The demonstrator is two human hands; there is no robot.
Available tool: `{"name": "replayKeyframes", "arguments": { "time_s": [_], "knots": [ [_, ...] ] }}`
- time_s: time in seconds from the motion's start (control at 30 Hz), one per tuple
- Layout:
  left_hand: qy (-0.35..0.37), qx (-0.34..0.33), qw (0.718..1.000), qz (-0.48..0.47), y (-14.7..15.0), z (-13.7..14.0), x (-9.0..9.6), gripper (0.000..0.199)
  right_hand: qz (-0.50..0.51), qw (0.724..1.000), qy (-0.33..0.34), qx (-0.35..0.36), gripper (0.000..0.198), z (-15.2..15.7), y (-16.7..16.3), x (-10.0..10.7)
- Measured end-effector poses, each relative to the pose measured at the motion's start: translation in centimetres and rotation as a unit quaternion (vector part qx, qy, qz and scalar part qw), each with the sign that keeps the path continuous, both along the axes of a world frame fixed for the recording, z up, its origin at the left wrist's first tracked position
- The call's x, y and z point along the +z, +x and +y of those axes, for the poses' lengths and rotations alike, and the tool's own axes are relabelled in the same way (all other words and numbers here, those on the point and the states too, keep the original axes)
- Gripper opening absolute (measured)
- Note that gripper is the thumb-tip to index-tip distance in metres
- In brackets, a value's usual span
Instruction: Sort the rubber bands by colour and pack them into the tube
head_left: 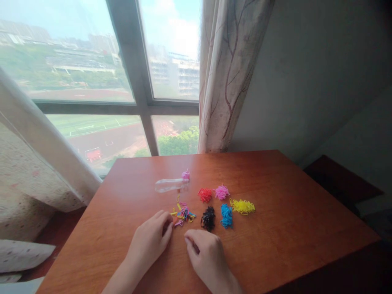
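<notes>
The left hand (154,232), fingers curled, is set just beside the mixed bands (185,213), which are scattered beyond and between both hands without one long axis. The right hand (208,253) is curled, farther off; whether anything is gripped by either cannot be told. Rightward, open tabletop (275,245) is left.
</notes>
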State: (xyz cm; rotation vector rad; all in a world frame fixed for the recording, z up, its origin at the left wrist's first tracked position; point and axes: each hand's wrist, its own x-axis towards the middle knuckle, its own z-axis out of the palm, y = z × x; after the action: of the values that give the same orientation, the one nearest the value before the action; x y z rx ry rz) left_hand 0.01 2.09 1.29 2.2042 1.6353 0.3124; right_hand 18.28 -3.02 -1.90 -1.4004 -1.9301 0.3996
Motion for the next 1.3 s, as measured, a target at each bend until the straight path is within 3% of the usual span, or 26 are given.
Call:
{"name": "replayKeyframes", "arguments": {
  "time_s": [0.33,0.63,0.77,0.93,1.1,1.3],
  "knots": [
    [-0.001,-0.007,1.000,0.001,-0.2,0.0,0.2,0.016,0.006,1.000,0.010,0.000,0.019,0.0,0.0,-0.1],
    [0.062,-0.014,0.996,-0.066,-0.3,0.9,0.1,0.015,-0.011,1.000,0.012,-0.005,0.019,0.0,-0.1,0.0],
    [0.076,-0.037,0.995,-0.053,1.3,1.9,1.8,0.015,-0.029,1.000,0.005,0.004,0.018,0.0,-0.1,-0.1],
    [0.098,-0.078,0.992,-0.016,5.2,5.1,3.8,0.015,-0.048,0.999,0.012,0.006,0.015,0.1,-0.2,-0.4],
    [0.100,-0.103,0.990,0.003,8.4,8.1,3.6,0.015,-0.042,0.999,0.005,0.011,0.015,0.1,-0.3,-0.5],
    [0.096,-0.124,0.988,0.013,9.0,9.1,2.9,0.015,-0.040,0.999,0.002,0.018,0.014,0.1,-0.2,-0.4]
  ]
}}
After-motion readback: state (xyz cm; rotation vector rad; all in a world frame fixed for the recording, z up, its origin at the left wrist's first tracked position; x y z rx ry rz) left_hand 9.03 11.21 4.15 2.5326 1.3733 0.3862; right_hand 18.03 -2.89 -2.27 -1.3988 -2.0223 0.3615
